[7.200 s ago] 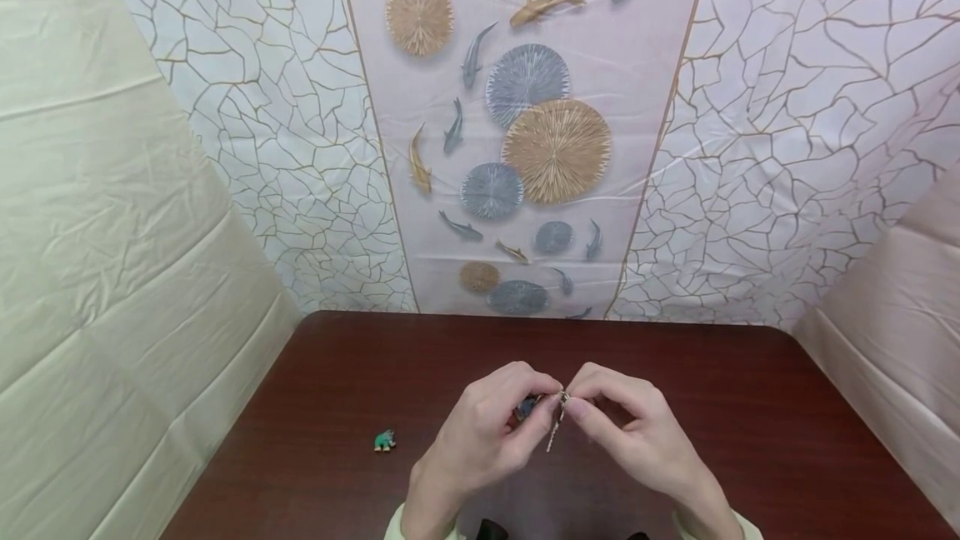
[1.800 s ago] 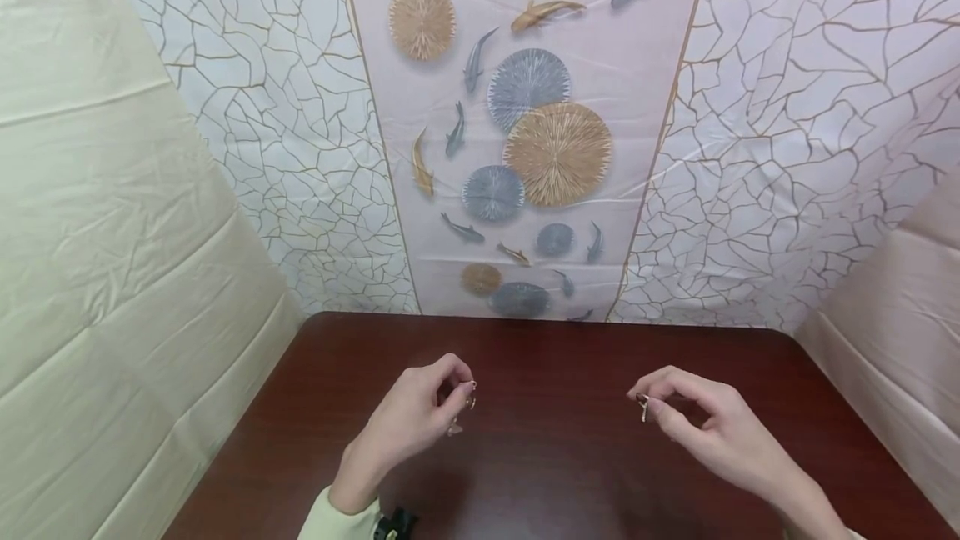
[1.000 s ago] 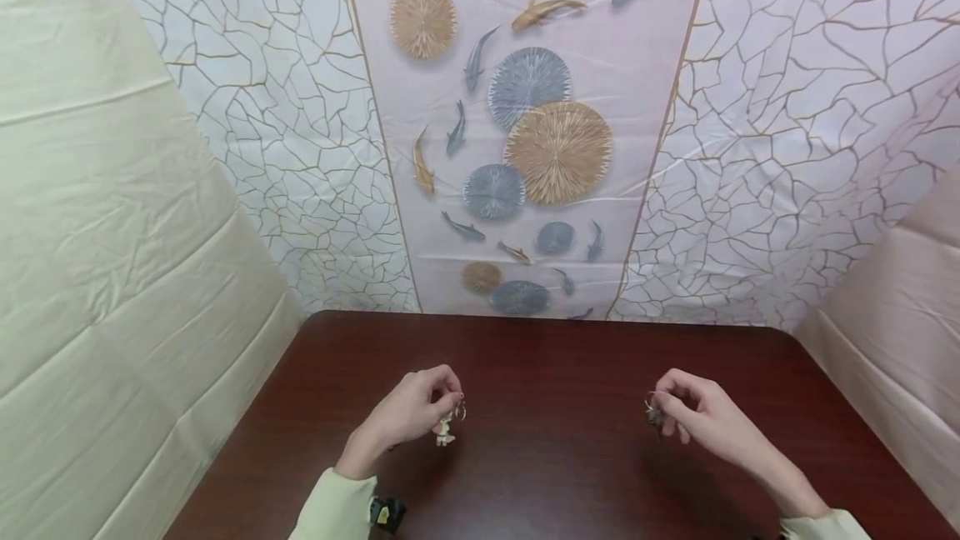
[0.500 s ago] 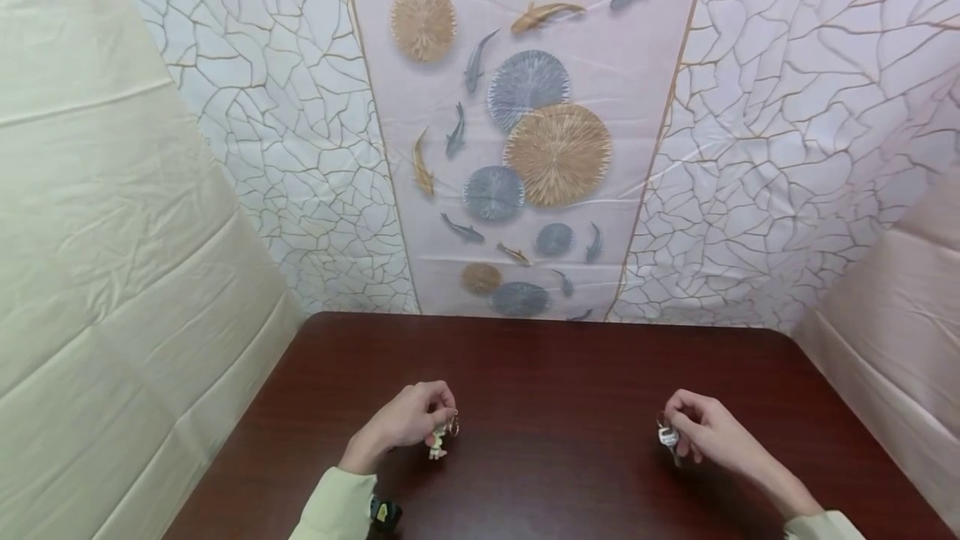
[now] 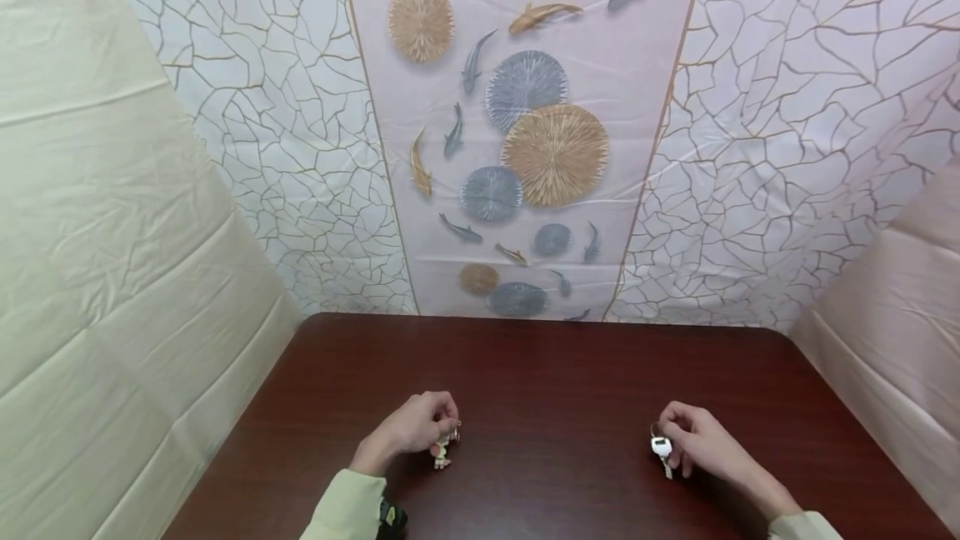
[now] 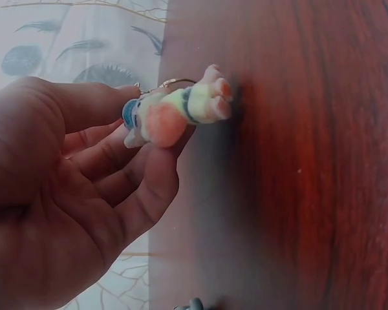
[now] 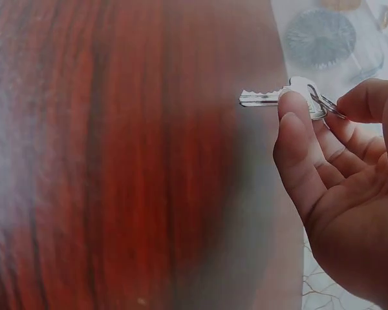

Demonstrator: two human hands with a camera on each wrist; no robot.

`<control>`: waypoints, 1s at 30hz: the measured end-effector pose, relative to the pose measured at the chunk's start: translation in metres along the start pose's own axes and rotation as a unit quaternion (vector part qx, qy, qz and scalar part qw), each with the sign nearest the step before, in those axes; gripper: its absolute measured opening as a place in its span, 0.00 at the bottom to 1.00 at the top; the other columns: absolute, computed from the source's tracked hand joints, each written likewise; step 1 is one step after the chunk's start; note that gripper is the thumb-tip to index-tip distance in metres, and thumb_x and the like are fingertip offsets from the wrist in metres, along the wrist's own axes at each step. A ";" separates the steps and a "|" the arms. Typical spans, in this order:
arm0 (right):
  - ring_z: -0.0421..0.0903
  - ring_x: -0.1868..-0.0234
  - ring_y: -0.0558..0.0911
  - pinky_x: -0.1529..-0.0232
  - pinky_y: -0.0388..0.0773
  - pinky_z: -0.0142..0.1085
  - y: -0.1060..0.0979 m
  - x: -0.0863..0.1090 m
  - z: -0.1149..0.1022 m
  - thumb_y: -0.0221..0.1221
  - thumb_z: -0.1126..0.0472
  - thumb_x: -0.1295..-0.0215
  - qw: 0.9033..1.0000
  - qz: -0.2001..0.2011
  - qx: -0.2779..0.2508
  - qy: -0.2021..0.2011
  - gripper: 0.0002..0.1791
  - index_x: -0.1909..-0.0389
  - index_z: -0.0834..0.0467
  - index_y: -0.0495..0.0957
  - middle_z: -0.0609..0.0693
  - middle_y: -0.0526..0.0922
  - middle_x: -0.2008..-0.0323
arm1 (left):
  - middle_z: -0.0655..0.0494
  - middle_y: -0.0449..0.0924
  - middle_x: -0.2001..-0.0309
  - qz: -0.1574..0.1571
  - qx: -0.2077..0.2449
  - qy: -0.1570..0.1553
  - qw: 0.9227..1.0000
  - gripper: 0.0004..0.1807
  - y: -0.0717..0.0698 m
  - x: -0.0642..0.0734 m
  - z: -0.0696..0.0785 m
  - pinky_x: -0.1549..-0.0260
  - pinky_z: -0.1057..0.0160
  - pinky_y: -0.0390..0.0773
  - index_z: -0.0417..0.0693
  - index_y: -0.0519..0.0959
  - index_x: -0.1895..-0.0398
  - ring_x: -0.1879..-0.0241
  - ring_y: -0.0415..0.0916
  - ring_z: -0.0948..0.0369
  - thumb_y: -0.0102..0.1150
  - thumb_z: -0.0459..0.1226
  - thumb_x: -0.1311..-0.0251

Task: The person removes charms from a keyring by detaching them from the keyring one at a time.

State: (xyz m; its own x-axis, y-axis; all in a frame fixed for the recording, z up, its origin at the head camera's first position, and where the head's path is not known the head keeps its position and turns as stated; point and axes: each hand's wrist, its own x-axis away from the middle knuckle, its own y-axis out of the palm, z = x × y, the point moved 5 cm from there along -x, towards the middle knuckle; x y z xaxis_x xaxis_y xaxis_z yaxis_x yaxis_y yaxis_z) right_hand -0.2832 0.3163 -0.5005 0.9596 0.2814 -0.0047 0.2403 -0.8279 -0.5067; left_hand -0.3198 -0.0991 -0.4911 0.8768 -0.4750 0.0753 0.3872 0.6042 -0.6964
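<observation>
My left hand [image 5: 412, 425] pinches the top of a small figurine keychain [image 5: 441, 455] between thumb and fingers, low over the table's left half. In the left wrist view the figurine [image 6: 165, 123] shows a blue top, an orange round part and yellow-green clothing; a gold-coloured metal ring [image 6: 178, 82] sits behind it. On the right, my right hand [image 5: 705, 442] holds a silver key [image 5: 662, 446] by its ring. The right wrist view shows the toothed key [image 7: 262, 98] resting against the fingers, with thumb and fingers pinching the split ring [image 7: 328, 105].
The dark red-brown table [image 5: 551, 390] lies under both hands. A patterned cloth [image 5: 555, 157] hangs behind it, with pale cloth [image 5: 112, 232] at the sides. A small grey thing [image 6: 193, 305], too cut off to identify, shows at the left wrist view's bottom edge.
The hands worked together at the centre 7.2 s ago and are now far apart. Over the last second both have lowered towards the table; the right hand's key now shows plainly.
</observation>
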 end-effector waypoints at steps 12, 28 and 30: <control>0.43 0.87 0.76 0.88 0.75 0.40 0.010 -0.004 0.005 0.54 0.59 0.28 0.999 -0.022 0.047 0.014 0.09 0.61 0.61 0.76 0.52 0.78 0.84 | 0.58 0.76 0.79 0.007 -0.035 -0.006 0.999 0.06 0.007 -0.003 0.003 0.82 0.67 0.73 0.50 0.75 0.69 0.86 0.76 0.64 0.55 0.33 0.33; 0.44 0.89 0.74 0.89 0.71 0.35 0.015 -0.010 -0.004 0.55 0.63 0.33 0.980 0.010 0.195 0.048 0.03 0.65 0.53 0.77 0.47 0.73 0.88 | 0.60 0.76 0.83 0.025 -0.123 -0.013 0.992 0.05 -0.005 -0.002 0.003 0.73 0.66 0.71 0.54 0.75 0.69 0.81 0.75 0.65 0.56 0.36 0.35; 0.44 0.88 0.73 0.89 0.71 0.34 0.013 -0.009 -0.005 0.55 0.63 0.33 0.976 0.013 0.209 0.060 0.03 0.65 0.53 0.76 0.46 0.72 0.87 | 0.62 0.76 0.80 0.031 -0.137 -0.003 0.990 0.04 -0.012 -0.003 0.005 0.71 0.65 0.71 0.55 0.76 0.68 0.77 0.73 0.66 0.57 0.37 0.34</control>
State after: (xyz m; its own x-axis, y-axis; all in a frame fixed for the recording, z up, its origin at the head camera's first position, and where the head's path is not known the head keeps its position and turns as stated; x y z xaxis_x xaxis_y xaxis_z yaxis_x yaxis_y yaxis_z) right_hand -0.2879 0.3008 -0.5031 0.9809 0.1833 0.0652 0.1583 -0.5570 -0.8153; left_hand -0.3258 -0.1024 -0.4794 0.8985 -0.4380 0.0295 0.2406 0.4352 -0.8676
